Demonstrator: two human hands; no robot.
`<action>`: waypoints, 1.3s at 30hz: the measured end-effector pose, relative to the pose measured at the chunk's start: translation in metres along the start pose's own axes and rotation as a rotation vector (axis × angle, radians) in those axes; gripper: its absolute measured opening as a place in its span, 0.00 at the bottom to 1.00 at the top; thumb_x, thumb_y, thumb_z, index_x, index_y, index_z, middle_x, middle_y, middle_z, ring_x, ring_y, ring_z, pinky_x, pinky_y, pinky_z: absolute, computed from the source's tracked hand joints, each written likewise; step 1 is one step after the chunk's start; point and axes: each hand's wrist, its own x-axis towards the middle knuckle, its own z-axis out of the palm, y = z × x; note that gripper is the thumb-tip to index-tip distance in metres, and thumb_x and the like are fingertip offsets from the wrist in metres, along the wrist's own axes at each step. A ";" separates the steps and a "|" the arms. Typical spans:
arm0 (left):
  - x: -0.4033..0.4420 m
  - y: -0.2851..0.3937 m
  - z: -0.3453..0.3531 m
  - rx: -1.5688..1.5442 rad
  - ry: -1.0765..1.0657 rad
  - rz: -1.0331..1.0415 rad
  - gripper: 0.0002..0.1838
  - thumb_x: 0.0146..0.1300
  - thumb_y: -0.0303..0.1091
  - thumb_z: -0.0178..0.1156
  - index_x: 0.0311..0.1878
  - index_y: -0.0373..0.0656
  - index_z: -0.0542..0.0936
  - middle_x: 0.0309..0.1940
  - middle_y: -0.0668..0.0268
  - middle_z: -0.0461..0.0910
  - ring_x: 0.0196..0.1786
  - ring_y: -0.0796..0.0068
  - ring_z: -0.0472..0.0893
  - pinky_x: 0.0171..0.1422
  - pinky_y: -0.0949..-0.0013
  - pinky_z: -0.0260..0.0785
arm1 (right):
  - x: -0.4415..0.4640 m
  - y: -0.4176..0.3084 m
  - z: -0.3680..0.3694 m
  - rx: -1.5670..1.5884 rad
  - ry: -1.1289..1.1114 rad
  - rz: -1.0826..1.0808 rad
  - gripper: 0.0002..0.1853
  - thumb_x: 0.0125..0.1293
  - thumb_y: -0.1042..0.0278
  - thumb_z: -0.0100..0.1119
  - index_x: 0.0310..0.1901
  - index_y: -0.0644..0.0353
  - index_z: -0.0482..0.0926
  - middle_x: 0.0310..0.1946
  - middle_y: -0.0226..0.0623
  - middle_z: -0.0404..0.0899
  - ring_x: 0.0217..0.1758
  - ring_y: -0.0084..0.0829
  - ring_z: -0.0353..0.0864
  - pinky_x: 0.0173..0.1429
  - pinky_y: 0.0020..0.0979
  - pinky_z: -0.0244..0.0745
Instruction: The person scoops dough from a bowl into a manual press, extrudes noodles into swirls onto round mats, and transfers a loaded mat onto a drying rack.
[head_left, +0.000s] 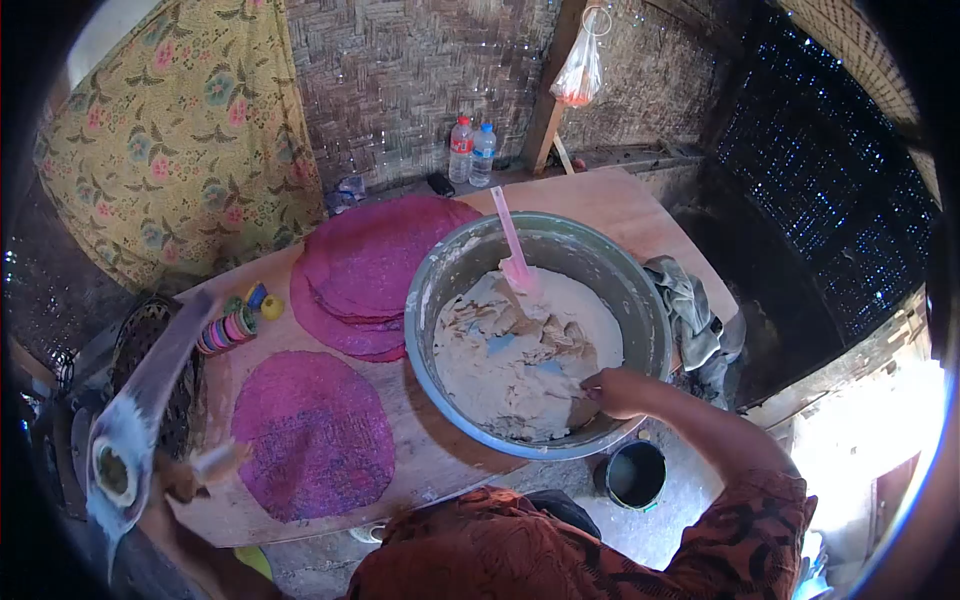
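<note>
Woven walls [400, 90] stand behind the table [645, 220], on which we see a basin [418, 370] with pale dough [480, 385] inside. We take the basin as our clock's centre. At four o'clock, the right hand [615, 392] reaches over the rim; its fingers are drawn together at the dough, but whether they pinch some of it, we cannot tell. At twelve, a pink scoop [517, 270] stands in the dough.

Between eight and nine, the left hand [172, 485] is at a pale bag [130, 435]. Both are blurred, so we cannot tell its grip.

We judge that the step in hand is handling the dough; the next move calls for a sure hold on the bag and clean fingers.

Farther out, one purple round [315, 435] lies at eight and a pile [385, 250] at ten. A cloth [690, 315] is at three, a bucket [635, 475] at five, two bottles [482, 155] at eleven.
</note>
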 end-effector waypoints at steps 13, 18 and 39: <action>0.047 0.162 0.237 -0.084 -0.644 1.050 0.15 0.47 0.43 0.64 0.32 0.45 0.73 0.27 0.62 0.71 0.31 0.59 0.78 0.32 0.58 0.69 | -0.167 -0.014 -0.157 0.524 0.173 -0.333 0.17 0.71 0.65 0.54 0.56 0.63 0.76 0.31 0.31 0.79 0.29 0.19 0.71 0.34 0.25 0.70; 0.032 0.190 0.268 -0.231 -0.583 1.093 0.20 0.38 0.45 0.68 0.30 0.44 0.72 0.26 0.62 0.70 0.30 0.60 0.76 0.31 0.60 0.70 | -0.175 -0.038 -0.179 0.223 0.470 -0.627 0.16 0.67 0.70 0.55 0.55 0.62 0.78 0.23 0.33 0.78 0.22 0.20 0.70 0.28 0.25 0.68; 0.024 0.234 0.306 -0.268 -0.129 1.108 0.23 0.45 0.50 0.71 0.42 0.49 0.80 0.38 0.64 0.81 0.41 0.63 0.81 0.46 0.64 0.76 | -0.108 -0.120 -0.094 0.375 1.513 -0.482 0.34 0.55 0.83 0.50 0.67 0.53 0.65 0.27 0.47 0.72 0.29 0.48 0.77 0.36 0.41 0.75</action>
